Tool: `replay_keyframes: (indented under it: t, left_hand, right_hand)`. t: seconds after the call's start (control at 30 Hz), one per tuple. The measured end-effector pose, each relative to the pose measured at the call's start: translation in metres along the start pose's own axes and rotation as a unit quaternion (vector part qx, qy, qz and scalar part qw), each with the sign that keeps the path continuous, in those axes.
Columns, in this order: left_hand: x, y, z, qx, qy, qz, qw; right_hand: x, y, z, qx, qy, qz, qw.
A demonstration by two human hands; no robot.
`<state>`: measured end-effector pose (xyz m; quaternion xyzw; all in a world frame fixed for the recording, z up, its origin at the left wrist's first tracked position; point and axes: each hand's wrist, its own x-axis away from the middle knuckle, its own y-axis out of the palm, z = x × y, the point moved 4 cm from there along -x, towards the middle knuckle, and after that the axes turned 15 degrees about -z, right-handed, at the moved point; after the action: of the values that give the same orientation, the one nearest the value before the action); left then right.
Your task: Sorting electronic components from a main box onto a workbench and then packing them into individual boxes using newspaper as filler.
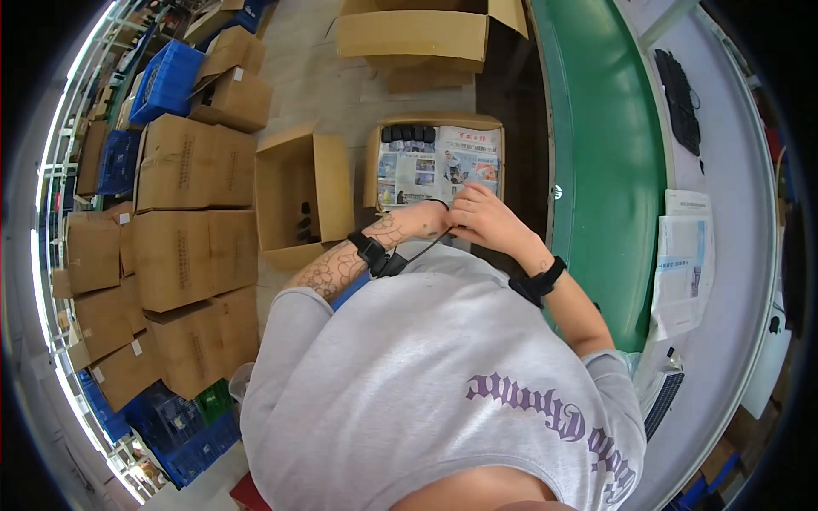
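My left hand (pixel 426 220) and my right hand (pixel 487 220) meet in front of my chest, above the near edge of an open cardboard box (pixel 372 170). A thin black cord (pixel 430 246) runs up from beside my left wrist to where the fingers meet. My right fingers are closed at its upper end. The left hand is curled, with a small dark curved piece (pixel 440 203) showing at its far side; what it grips is mostly hidden. Inside the box lies a printed newspaper sheet (pixel 469 157), with a row of several black pieces (pixel 409 134) along the far left.
Another open carton (pixel 328 183) stands left of the box, with several black pieces (pixel 304 223) inside. Cartons (pixel 196 255) are stacked farther left, near blue crates (pixel 166 81). A large carton (pixel 413 34) sits beyond. To the right runs a green surface (pixel 605 170).
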<state>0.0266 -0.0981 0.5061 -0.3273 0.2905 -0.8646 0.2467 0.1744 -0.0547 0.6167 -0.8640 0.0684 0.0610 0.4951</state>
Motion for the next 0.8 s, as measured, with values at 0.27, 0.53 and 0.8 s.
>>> replay_keyframes:
  t: [0.27, 0.53, 0.8]
  left_hand:
    - [0.108, -0.178, -0.052, 0.317, 0.057, 0.414, 0.851]
    - [0.188, -0.296, -0.121, 0.100, 0.008, 0.923, 0.373]
    - [-0.025, -0.182, 0.004, -0.267, 0.307, -0.118, 0.906]
  right_hand:
    - [0.008, 0.061, 0.021, -0.235, 0.198, -0.262, 0.915]
    - [-0.110, 0.083, -0.005, -0.201, 0.055, -0.285, 0.935]
    - [0.008, 0.083, 0.091, -0.530, 0.199, 0.043, 0.823]
